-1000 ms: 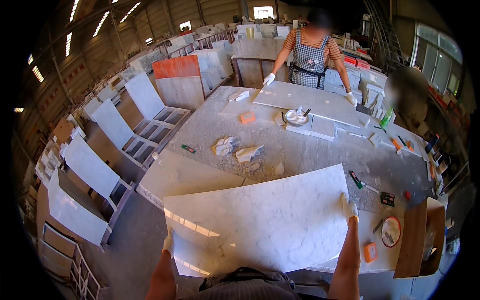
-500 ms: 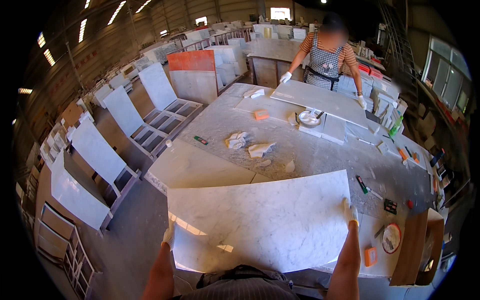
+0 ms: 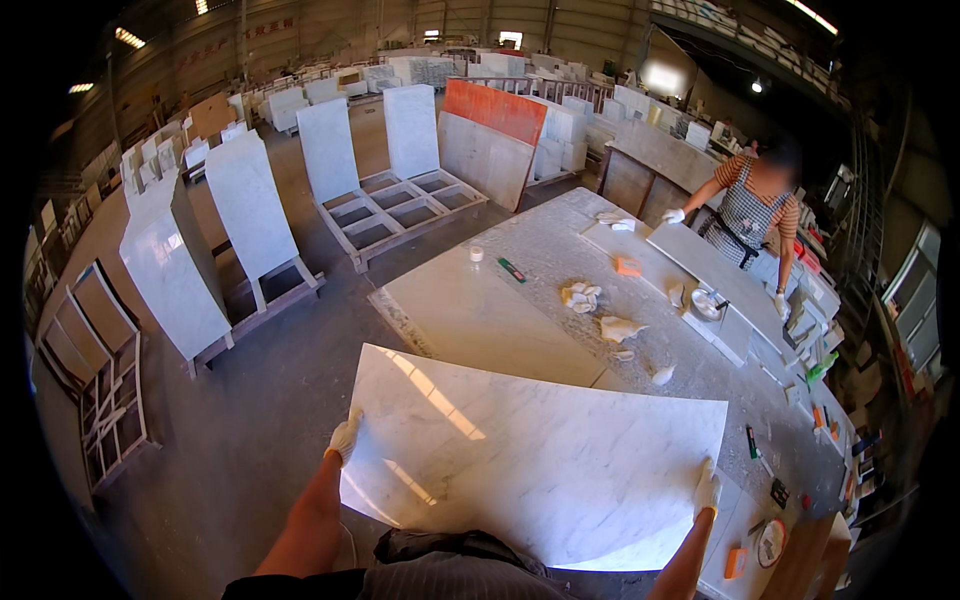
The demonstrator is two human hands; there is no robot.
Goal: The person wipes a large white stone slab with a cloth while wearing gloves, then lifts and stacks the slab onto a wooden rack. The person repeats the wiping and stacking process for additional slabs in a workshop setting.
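Slab [image 3: 530,470]: white marble, grey-veined, held flat in front of your body by its two short edges. Your left hand [image 3: 344,437], white-gloved, has its fingers clenched over the left edge near the far corner. Your right hand [image 3: 707,488], also gloved, has its fingers clamped on the right edge. Both are grasping the slab; nothing released.

Position: near edge at your waist, far edge over the corner of the tabletop [image 3: 560,270]. Whether it rests on the beige slab [image 3: 480,320] under it or hangs just above, you cannot tell from here.

What changed: the view has swung to your left. A second ago the co-worker [image 3: 750,205] stood near top centre; half a second ago much the same; now that person sits at the upper right, both gloved hands on a long slab [image 3: 715,280]. The racks [image 3: 395,205] of upright slabs on the floor now fill the upper left. The slab tilts in frame, left end nearer you. Your grip has not shifted on either edge across all three frames.

Reading: you have turned while carrying, load steady. The slab is in transit, not set down.

On the tabletop beyond: crumpled rags [image 3: 580,296], an orange block [image 3: 628,266], a bowl [image 3: 706,304] by the co-worker, a small white cup [image 3: 476,253], a marker [image 3: 511,269]. Small tools lie along the right edge, too small to name.
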